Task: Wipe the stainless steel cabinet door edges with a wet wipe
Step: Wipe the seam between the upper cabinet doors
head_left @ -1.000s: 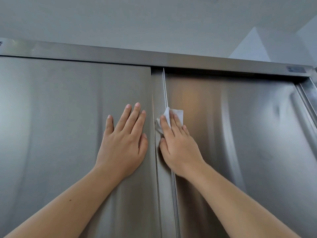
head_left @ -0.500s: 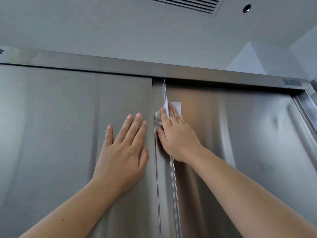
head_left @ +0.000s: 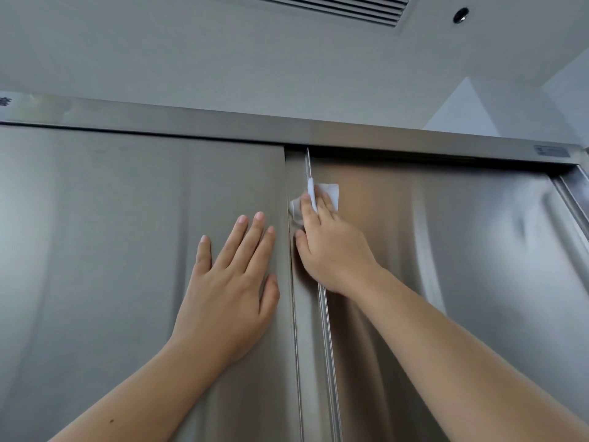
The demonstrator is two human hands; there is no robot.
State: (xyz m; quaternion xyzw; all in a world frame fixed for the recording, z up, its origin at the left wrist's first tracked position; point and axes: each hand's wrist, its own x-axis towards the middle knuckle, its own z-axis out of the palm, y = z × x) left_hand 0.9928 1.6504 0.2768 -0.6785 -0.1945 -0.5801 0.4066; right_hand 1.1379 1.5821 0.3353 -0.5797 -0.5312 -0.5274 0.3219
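Note:
Two stainless steel cabinet doors fill the view: the left door (head_left: 111, 250) and the right door (head_left: 462, 266). Between them runs the vertical door edge (head_left: 325, 330), a narrow raised strip. My right hand (head_left: 331, 247) presses a white wet wipe (head_left: 330, 193) against the upper part of that edge, fingers straight over the wipe, which folds over the strip. My left hand (head_left: 229, 291) lies flat on the left door beside the edge, fingers spread.
A steel top rail (head_left: 191, 122) caps the doors just above the wipe. The right frame post (head_left: 573, 193) stands at the far right. Above are a white ceiling, an air vent (head_left: 344, 8) and a small round fixture (head_left: 460, 15).
My right hand has slid the wipe upward along the edge toward the top rail. My left hand has stayed flat on the left door. The view has tilted up.

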